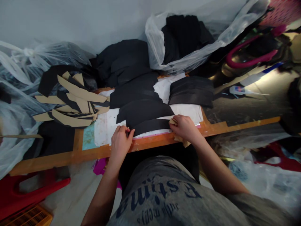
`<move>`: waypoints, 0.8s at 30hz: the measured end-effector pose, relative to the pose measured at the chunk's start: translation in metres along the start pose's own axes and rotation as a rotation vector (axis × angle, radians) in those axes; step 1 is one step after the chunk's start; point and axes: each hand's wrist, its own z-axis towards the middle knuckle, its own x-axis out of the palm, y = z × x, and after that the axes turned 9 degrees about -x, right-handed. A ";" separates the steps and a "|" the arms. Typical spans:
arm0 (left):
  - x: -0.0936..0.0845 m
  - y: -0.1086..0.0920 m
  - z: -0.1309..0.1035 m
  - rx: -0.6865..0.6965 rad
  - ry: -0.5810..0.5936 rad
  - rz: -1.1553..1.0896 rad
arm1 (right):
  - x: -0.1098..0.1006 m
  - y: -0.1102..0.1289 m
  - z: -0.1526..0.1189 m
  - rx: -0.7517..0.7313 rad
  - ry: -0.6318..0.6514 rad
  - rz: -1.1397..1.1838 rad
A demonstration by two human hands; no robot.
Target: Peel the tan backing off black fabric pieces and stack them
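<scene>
Left hand (121, 138) pinching black strip (152, 126), right hand (184, 126) gripping tan strip (172, 121), both near-closed; plastic bag (154, 39) holding black pieces (184, 37).

The front strip (152, 126) is plain black, as are the panels (143, 111); the loose pieces (80, 91) mix tan and black. The paper (102, 125) is white, the sheet (88, 137) pale blue, the counter's edge (148, 143) orange-brown, the shirt (171, 169) dark-lettered grey.
</scene>
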 end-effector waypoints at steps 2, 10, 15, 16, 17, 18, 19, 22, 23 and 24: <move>-0.006 0.005 0.004 -0.060 -0.008 0.079 | -0.001 0.001 0.000 0.006 0.015 -0.010; -0.011 -0.005 -0.017 0.274 -0.103 -0.044 | -0.001 0.000 0.000 -0.002 0.015 -0.010; 0.008 -0.021 -0.035 0.515 0.149 0.148 | -0.001 -0.012 -0.004 0.028 -0.034 0.249; 0.010 -0.024 -0.034 0.510 0.132 0.159 | -0.001 -0.016 -0.006 0.034 -0.031 0.358; 0.011 -0.029 -0.033 0.514 0.105 0.147 | 0.000 -0.021 -0.007 0.039 -0.024 0.478; 0.013 -0.035 -0.030 0.532 0.078 0.110 | 0.001 -0.024 -0.009 0.049 -0.016 0.601; 0.015 -0.043 -0.027 0.564 0.060 0.052 | 0.002 -0.028 -0.010 0.061 -0.006 0.721; 0.028 -0.070 -0.018 0.685 0.098 -0.147 | 0.004 -0.033 -0.013 0.093 0.043 1.029; 0.034 -0.078 -0.016 0.705 0.122 -0.191 | 0.004 -0.033 -0.014 0.099 0.063 1.105; 0.039 -0.086 -0.014 0.704 0.135 -0.219 | 0.004 -0.033 -0.015 0.103 0.080 1.167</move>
